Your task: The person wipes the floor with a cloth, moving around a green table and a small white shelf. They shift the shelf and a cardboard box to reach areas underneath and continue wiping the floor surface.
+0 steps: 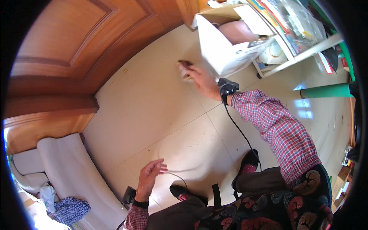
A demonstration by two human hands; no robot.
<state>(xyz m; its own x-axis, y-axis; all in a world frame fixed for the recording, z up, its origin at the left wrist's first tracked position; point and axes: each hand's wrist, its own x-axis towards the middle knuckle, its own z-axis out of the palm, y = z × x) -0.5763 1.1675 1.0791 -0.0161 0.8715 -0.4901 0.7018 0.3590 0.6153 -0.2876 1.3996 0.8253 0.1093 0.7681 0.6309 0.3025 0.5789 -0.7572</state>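
My right hand [204, 83] reaches forward over the tiled floor, just left of an open white cardboard box [218, 49]. Its fingers close around a small brown-and-whitish object [184, 69], too blurred to name. Lower down, my left hand [149, 175] hangs above the tiles in front of my shoes, its fingers partly curled. A thin cord [179, 176] runs from those fingers in a curve towards my left shoe [184, 191]. Inside the box a pinkish rounded thing [238, 31] shows. Both wrists wear small black devices on straps.
Panelled wooden furniture [95, 37] borders the floor at upper left. A grey cushioned seat [72, 166] with a blue patterned cloth [69, 210] is at left. At right are a white rack [293, 57] and a green tubular leg [325, 90]. A black cable [238, 126] trails from my right wrist.
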